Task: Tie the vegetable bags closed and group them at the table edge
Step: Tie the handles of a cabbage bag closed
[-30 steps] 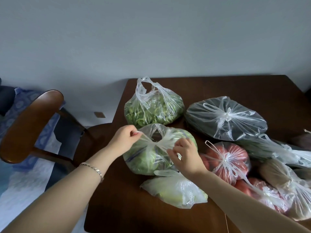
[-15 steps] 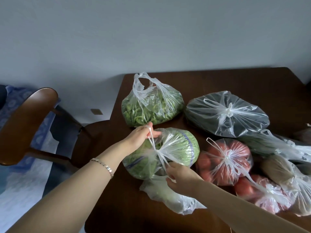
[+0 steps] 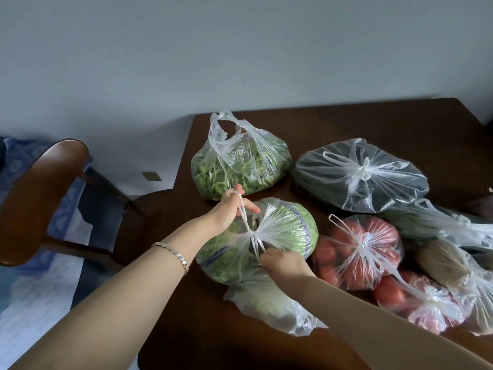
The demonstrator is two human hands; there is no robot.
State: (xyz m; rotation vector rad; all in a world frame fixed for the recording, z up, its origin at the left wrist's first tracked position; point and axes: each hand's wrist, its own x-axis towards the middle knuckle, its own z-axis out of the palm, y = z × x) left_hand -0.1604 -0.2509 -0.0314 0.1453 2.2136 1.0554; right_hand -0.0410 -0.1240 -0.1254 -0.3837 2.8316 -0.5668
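while left hand pinches one handle of the green bag, right hand pinches the other.

Wooden chair beside grey wall

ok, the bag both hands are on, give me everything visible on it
The middle bag is thin clear plastic, bulging round with green leafy vegetables banded by purple strips. It lies on the dark wooden table near its left edge, its near side resting on a pale bag. Its two handles cross at a gathered neck on top. The left hand holds one handle looped over a finger, and the right hand pinches the other.
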